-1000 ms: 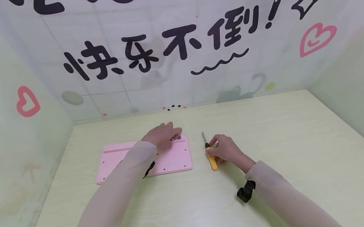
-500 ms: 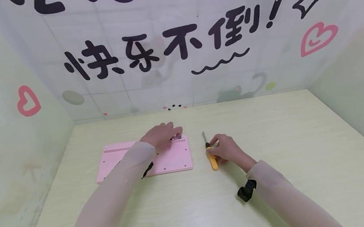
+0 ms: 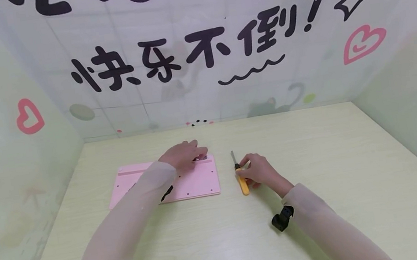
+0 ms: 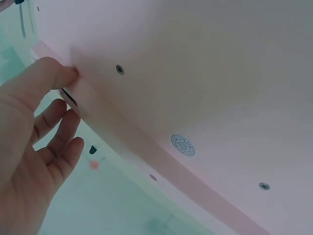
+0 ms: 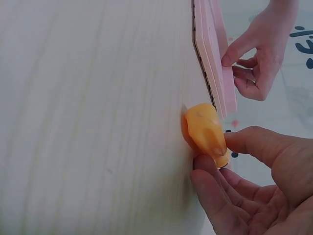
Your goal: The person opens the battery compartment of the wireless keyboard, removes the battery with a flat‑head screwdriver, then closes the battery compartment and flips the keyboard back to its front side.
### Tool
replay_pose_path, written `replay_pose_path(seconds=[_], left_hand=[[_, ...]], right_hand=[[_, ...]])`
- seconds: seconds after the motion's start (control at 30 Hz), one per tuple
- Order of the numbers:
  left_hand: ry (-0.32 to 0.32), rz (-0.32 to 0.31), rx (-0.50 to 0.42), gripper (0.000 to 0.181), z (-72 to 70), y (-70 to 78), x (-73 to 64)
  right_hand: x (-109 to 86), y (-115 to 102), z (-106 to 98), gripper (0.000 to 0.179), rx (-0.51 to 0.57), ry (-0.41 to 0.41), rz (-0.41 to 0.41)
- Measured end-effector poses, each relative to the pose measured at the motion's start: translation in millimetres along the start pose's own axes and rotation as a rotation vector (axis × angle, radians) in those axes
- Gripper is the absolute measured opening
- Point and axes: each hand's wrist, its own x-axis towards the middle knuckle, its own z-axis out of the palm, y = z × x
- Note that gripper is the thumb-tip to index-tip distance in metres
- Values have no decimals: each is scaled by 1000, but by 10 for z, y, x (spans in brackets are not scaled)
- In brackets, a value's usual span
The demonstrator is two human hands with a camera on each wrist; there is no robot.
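Observation:
A pink keyboard lies face down at the left of the table, its back dotted with small screws. My left hand is at its far raised edge. In the left wrist view the thumb presses on the ridge beside a dark slot, while the other fingers curl behind the edge. Small shiny parts show by the fingertips in the head view. My right hand pinches the yellow handle of a screwdriver between thumb and fingers. The screwdriver lies right of the keyboard, its metal shaft pointing at the back wall.
The pale wooden table is enclosed by a printed back cloth and side walls. A round grey label sits on the keyboard's back. Black wrist cameras hang below the sleeves.
Both hands stay almost in place. The left hand has shifted very slightly left along the keyboard's edge; the keyboard and screwdriver lie as before.

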Motion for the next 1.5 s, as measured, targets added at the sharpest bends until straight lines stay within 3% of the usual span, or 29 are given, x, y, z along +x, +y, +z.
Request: replay_pose_path(seconds=[0.33, 0.67, 0.9, 1.2, 1.5], left_hand=[[-57, -10, 11, 19, -23, 7, 66], [23, 32, -21, 20, 35, -46, 26], [76, 64, -37, 21, 57, -71, -28], [93, 42, -66, 20, 85, -74, -25], [158, 71, -62, 13, 114, -90, 5]], right_hand=[[3, 25, -5, 29, 4, -6, -13], [-6, -20, -70, 30, 15, 12, -7], [-35, -189, -132, 26, 28, 67, -89], [-14, -370, 130, 22, 72, 21, -115], [26, -389, 397, 24, 117, -2, -102]])
